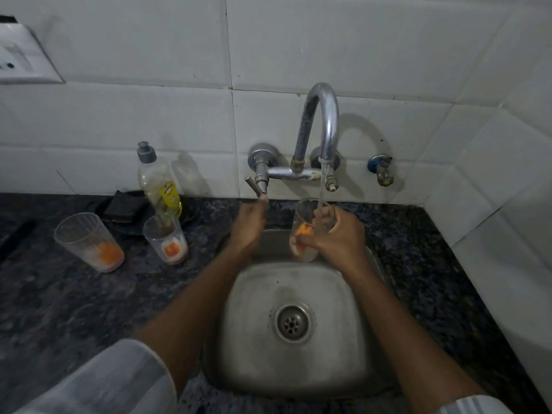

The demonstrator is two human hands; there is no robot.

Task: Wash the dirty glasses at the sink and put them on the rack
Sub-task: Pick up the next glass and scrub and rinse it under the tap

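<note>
My right hand [337, 234] grips a clear glass [304, 216] with orange residue, held over the back of the steel sink [260, 363]. Water runs from the curved tap spout [325, 121] into that glass. My left hand [248, 225] reaches up to the tap lever [254, 186], its fingertips at the lever's end. Two more dirty glasses stand on the counter to the left: a larger one [86, 240] and a smaller one [165, 237], both with orange dregs at the bottom. No rack is in view.
A dish soap bottle [158, 180] and a dark scrub pad [125, 207] sit on the dark granite counter [59, 309] behind the glasses. A second small valve [382, 171] juts from the tiled wall. A wall socket [21, 58] is at the top left.
</note>
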